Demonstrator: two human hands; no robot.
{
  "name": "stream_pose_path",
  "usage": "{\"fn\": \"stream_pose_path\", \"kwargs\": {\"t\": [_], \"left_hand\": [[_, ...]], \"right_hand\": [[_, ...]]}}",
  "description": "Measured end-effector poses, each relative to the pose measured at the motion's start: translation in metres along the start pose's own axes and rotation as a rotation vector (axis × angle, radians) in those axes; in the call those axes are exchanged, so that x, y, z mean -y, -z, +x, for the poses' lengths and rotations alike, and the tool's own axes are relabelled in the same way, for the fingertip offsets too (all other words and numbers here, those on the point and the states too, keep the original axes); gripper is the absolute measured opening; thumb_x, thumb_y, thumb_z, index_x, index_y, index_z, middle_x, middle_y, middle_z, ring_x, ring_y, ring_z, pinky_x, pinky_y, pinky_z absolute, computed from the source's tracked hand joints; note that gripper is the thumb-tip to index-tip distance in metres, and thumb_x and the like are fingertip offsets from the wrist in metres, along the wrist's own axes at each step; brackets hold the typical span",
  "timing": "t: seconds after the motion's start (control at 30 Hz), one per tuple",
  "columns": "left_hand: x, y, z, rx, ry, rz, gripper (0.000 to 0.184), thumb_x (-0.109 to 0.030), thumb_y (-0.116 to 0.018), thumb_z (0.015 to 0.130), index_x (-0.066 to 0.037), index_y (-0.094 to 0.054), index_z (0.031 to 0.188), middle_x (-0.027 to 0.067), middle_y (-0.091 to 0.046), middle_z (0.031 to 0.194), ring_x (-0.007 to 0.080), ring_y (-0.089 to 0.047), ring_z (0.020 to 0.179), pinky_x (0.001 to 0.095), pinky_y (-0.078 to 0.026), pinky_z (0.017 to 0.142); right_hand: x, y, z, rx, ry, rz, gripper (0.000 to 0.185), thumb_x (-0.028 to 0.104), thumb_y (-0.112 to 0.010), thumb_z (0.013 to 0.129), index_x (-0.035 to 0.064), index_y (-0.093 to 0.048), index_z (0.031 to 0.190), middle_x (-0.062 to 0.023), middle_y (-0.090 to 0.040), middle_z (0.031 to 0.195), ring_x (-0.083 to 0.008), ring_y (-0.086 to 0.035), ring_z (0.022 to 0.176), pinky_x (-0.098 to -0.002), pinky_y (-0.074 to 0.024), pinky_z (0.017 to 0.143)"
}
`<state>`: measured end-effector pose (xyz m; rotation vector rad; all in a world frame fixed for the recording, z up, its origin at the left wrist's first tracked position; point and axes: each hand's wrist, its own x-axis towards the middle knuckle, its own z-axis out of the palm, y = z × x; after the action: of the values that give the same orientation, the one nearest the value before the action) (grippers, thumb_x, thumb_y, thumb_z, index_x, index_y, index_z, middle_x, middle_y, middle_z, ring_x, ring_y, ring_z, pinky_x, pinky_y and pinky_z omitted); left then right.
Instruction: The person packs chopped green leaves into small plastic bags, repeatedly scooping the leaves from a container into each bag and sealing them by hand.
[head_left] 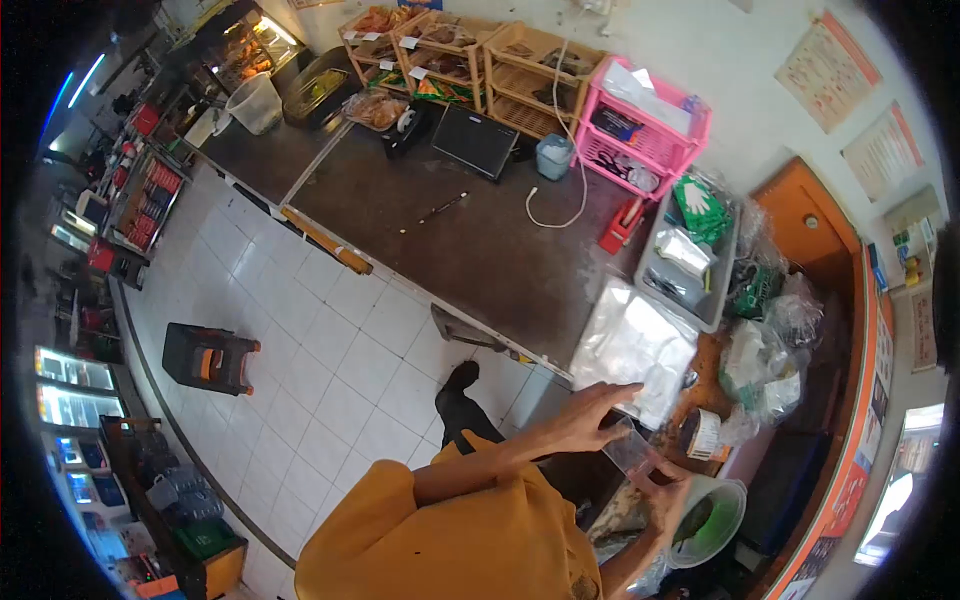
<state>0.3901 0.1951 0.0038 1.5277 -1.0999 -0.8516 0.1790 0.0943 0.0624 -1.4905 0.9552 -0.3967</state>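
Observation:
My left hand point(588, 418) reaches over the near edge of a stack of clear plastic bags point(635, 345), its fingers stretched out and apart. Just below its thumb is a small clear plastic piece point(629, 449), a pack or a bag; I cannot tell which. My right hand point(662, 494) grips the lower end of that piece between thumb and fingers. Beside the right hand stands a round translucent tub point(722, 520) with something green inside. A small box with a printed label point(703, 435) lies to the right of the plastic piece.
A grey tray point(655, 290) holds packets and green-white gloves. Behind it are a red tape dispenser point(622, 225), a pink basket point(640, 130) and a white cable point(560, 222). Crumpled plastic bags point(765, 370) lie to the right. A black stool point(208, 358) stands on the tiled floor.

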Motion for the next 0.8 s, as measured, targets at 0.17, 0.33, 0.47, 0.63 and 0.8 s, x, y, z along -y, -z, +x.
{"fn": "stream_pose_path", "kwargs": {"t": [0.17, 0.33, 0.47, 0.63, 0.8], "left_hand": [[0.014, 0.11, -0.029, 0.25, -0.241, 0.3, 0.084, -0.033, -0.088, 0.075, -0.002, -0.053, 0.145, 0.0155, -0.05, 0.151, 0.0324, -0.039, 0.148, 0.0603, -0.023, 0.125], [0.055, 0.176, -0.057, 0.168, -0.202, 0.299, 0.079, -0.035, -0.088, 0.075, -0.003, -0.058, 0.14, 0.0133, -0.061, 0.134, 0.031, -0.051, 0.136, 0.0585, -0.025, 0.125], [0.071, 0.209, -0.074, 0.061, -0.203, 0.24, 0.074, -0.033, -0.087, 0.077, -0.005, -0.058, 0.139, 0.013, -0.063, 0.129, 0.0318, -0.054, 0.132, 0.0579, -0.028, 0.122], [0.083, 0.222, -0.075, 0.007, -0.227, 0.323, 0.069, -0.03, -0.084, 0.08, -0.007, -0.059, 0.14, 0.0114, -0.063, 0.127, 0.0303, -0.055, 0.131, 0.0598, -0.027, 0.123], [0.07, 0.217, -0.066, 0.023, -0.253, 0.355, 0.067, -0.027, -0.084, 0.079, -0.007, -0.059, 0.138, 0.0104, -0.061, 0.129, 0.0293, -0.054, 0.132, 0.0609, -0.026, 0.123]], "right_hand": [[0.029, -0.126, 0.038, 0.209, 0.04, -0.172, 0.023, -0.004, -0.085, 0.075, -0.0033, -0.079, 0.097, -0.0067, -0.074, 0.085, -0.0172, -0.07, 0.08, -0.035, -0.0578, 0.07], [0.076, -0.223, 0.069, 0.345, 0.115, -0.719, 0.025, -0.003, -0.083, 0.071, 0.0028, -0.08, 0.095, -0.0147, -0.076, 0.088, -0.0244, -0.074, 0.079, -0.0346, -0.0568, 0.072], [0.097, -0.265, 0.081, 0.386, 0.081, -0.737, 0.024, -0.004, -0.082, 0.071, 0.0036, -0.08, 0.093, -0.0154, -0.076, 0.089, -0.0277, -0.074, 0.08, -0.0355, -0.0565, 0.074], [0.095, -0.288, 0.083, 0.327, 0.141, -0.697, 0.024, -0.003, -0.083, 0.071, 0.003, -0.079, 0.093, -0.0148, -0.075, 0.089, -0.0272, -0.073, 0.081, -0.0356, -0.0561, 0.075], [0.096, -0.277, 0.077, 0.247, 0.084, -0.712, 0.025, 0.0, -0.085, 0.07, 0.0022, -0.079, 0.094, -0.013, -0.075, 0.09, -0.0257, -0.073, 0.082, -0.0358, -0.0561, 0.076]]}}
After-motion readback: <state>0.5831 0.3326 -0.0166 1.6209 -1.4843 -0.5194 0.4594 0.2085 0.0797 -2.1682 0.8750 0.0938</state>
